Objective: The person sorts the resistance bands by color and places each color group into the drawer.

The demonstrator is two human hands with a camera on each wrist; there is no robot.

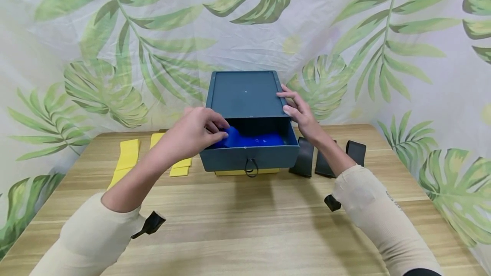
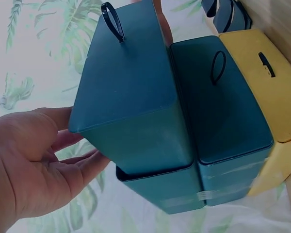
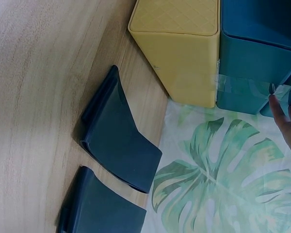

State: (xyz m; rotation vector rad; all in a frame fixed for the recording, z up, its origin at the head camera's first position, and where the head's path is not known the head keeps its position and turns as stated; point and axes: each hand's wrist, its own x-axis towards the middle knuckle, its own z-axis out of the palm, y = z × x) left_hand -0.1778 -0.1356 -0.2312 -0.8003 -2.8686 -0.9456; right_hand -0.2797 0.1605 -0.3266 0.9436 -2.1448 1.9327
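Note:
A stack of drawer boxes [image 1: 245,93] stands at the back of the table, its top dark teal drawer [image 1: 224,159] pulled out toward me. In the drawer lies a bright blue item [image 1: 264,139] with small white marks; its kind is not clear. My left hand [image 1: 192,133] reaches over the drawer's left side, thumb and fingers pinching the blue item's raised left end. In the left wrist view that hand [image 2: 39,165] is beside the drawer, fingertips hidden behind it. My right hand [image 1: 301,112] rests along the stack's upper right edge, fingers extended; fingertips touch the teal side in the right wrist view.
Below the top drawer are a closed teal drawer [image 2: 228,107] and a yellow one [image 2: 266,77], each with a dark pull loop. Yellow folded strips [image 1: 128,154] lie left of the stack, several dark folded pieces [image 1: 304,156] to its right. A leaf-print cloth [image 1: 245,46] hangs behind.

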